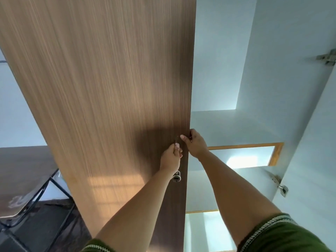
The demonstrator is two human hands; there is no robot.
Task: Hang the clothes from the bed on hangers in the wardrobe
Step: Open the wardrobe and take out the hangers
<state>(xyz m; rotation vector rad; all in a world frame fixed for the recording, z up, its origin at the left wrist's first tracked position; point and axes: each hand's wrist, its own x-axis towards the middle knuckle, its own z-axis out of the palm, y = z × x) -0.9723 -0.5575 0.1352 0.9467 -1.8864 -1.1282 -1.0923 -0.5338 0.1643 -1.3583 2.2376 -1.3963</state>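
Head view is showing both hands working at the right edge of the wardrobe door [101, 84]. Left hand [171, 159] is pinching a small metal piece against the wood, its grip narrow; what it is holding is hard to make out. Right hand [195, 144] is curling its grip around the door's edge, fingertips hidden behind it. A padlock [176, 177] is hanging just below the left wrist. Clothes and bed are lying outside the frame; the white wardrobe interior [254, 70] is partly showing.
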